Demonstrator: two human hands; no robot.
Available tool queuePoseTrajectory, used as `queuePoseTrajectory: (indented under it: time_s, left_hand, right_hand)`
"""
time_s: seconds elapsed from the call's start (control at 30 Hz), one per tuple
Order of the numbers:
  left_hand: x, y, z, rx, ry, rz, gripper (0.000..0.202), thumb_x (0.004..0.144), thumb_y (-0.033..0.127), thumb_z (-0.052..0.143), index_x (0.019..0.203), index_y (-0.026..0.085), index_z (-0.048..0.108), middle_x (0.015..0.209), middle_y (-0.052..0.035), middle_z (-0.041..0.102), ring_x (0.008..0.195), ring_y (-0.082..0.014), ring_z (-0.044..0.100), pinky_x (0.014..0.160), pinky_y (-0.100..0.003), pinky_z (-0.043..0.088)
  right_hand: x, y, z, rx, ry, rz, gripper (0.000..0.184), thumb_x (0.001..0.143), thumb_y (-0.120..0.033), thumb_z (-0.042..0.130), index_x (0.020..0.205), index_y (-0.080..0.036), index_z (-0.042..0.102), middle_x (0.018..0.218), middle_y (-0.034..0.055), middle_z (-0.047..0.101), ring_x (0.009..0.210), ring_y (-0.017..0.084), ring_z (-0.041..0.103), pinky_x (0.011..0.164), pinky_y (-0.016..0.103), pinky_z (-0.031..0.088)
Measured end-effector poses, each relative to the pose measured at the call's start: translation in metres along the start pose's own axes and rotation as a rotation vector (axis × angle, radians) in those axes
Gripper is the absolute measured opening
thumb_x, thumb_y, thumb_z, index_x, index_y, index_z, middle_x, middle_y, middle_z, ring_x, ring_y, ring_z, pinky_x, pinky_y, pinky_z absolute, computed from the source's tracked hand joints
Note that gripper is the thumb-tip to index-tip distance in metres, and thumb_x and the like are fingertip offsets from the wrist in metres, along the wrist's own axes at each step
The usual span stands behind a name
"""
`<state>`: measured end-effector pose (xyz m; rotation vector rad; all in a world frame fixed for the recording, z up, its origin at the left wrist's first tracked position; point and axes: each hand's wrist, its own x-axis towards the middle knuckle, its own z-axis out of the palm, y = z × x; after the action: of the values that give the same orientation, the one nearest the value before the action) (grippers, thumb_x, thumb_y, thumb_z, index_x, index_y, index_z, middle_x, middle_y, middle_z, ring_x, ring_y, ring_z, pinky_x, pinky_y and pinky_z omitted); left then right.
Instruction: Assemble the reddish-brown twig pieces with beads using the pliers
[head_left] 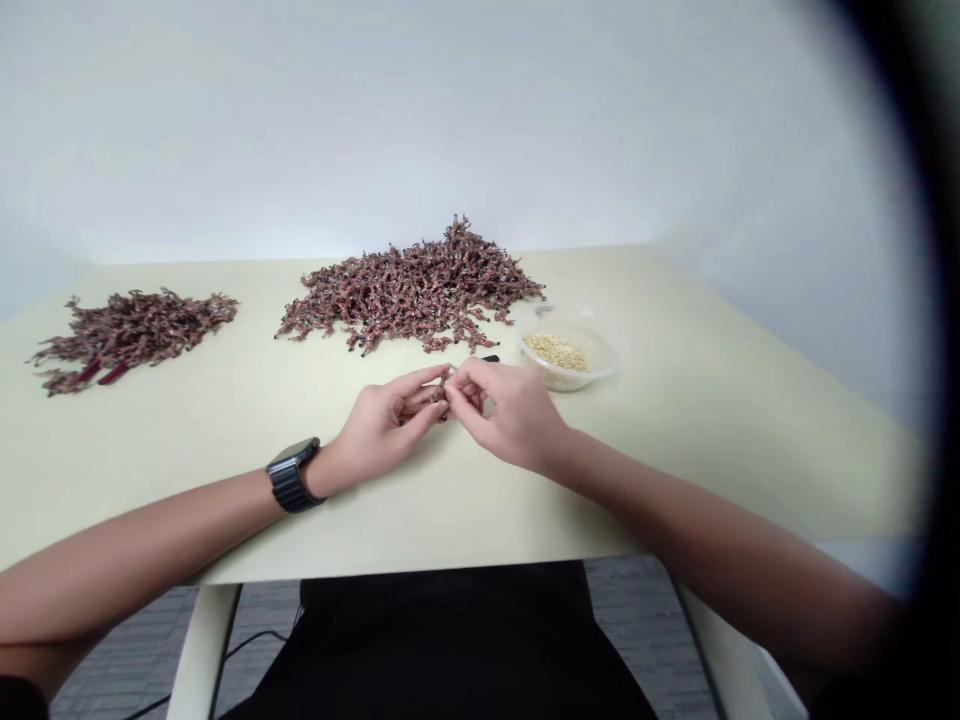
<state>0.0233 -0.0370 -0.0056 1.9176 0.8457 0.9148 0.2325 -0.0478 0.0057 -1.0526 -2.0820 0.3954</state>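
Head view: fingers (420, 379) hold a brown piece (441, 396); watch face (294, 453) unreadable.

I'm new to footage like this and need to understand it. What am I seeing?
There's no machine here. The single picture comes from a camera on a person's head, looking forward and down at their bare hands. The left hand, with a watch on its wrist, holds a small brown piece; the right hand pinches close against it. Fine details are too small to make out. On the pale table lie a large brown pile, a smaller pile to the left, and, at the right, a see-through bowl containing golden bits.
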Motion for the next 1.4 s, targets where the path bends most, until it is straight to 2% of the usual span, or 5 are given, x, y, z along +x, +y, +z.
queuePoseTrajectory:
  time_s: [0.17, 0.43, 0.57, 1.17, 1.4]
  left_hand:
    - [-0.002, -0.001, -0.001, 0.24, 0.029, 0.088, 0.051, 0.097, 0.03, 0.061, 0.146, 0.017, 0.055, 0.122, -0.0099, 0.075, 0.102, -0.0225, 0.077, 0.081, -0.027, 0.064]
    - [-0.003, -0.014, -0.004, 0.594, 0.064, 0.307, 0.054, 0.099, 0.023, 0.056, 0.151, 0.016, 0.048, 0.118, -0.0103, 0.076, 0.093, -0.0185, 0.078, 0.082, -0.024, 0.062]
    - [-0.002, -0.012, -0.006, 0.535, 0.042, 0.272, 0.055, 0.099, 0.024, 0.056, 0.153, 0.017, 0.047, 0.116, -0.0092, 0.077, 0.095, -0.0182, 0.078, 0.083, -0.024, 0.062]
    - [0.002, 0.002, 0.001, -0.147, -0.092, -0.064, 0.048, 0.097, 0.032, 0.064, 0.142, 0.014, 0.059, 0.124, -0.0122, 0.074, 0.104, -0.0244, 0.076, 0.095, -0.038, 0.064]
    - [-0.003, -0.003, -0.001, 0.226, 0.019, 0.088, 0.051, 0.096, 0.027, 0.063, 0.144, 0.015, 0.056, 0.119, -0.0103, 0.076, 0.098, -0.0211, 0.077, 0.083, -0.028, 0.064]
  right_hand:
    - [-0.001, -0.002, 0.003, -0.106, 0.011, -0.09, 0.013, 0.096, -0.021, 0.05, 0.083, -0.022, 0.053, 0.075, 0.0036, 0.061, 0.071, 0.018, 0.057, 0.07, 0.032, 0.041]
    - [0.003, -0.004, 0.004, 0.488, -0.061, 0.427, 0.019, 0.094, -0.035, 0.061, 0.082, -0.021, 0.06, 0.063, -0.001, 0.062, 0.052, 0.013, 0.058, 0.051, 0.027, 0.044]
    - [0.007, 0.001, -0.002, 0.676, -0.13, 0.511, 0.023, 0.091, -0.04, 0.068, 0.082, -0.019, 0.064, 0.063, -0.0014, 0.062, 0.048, 0.012, 0.058, 0.047, 0.026, 0.044]
    - [0.004, 0.008, -0.007, 0.036, -0.047, -0.064, 0.014, 0.099, -0.027, 0.054, 0.092, -0.022, 0.065, 0.085, 0.0041, 0.07, 0.078, 0.017, 0.061, 0.076, 0.032, 0.047]
    - [0.004, -0.005, 0.005, 0.588, -0.038, 0.472, 0.025, 0.09, -0.042, 0.068, 0.085, -0.019, 0.064, 0.069, 0.002, 0.067, 0.056, 0.013, 0.059, 0.05, 0.026, 0.05]
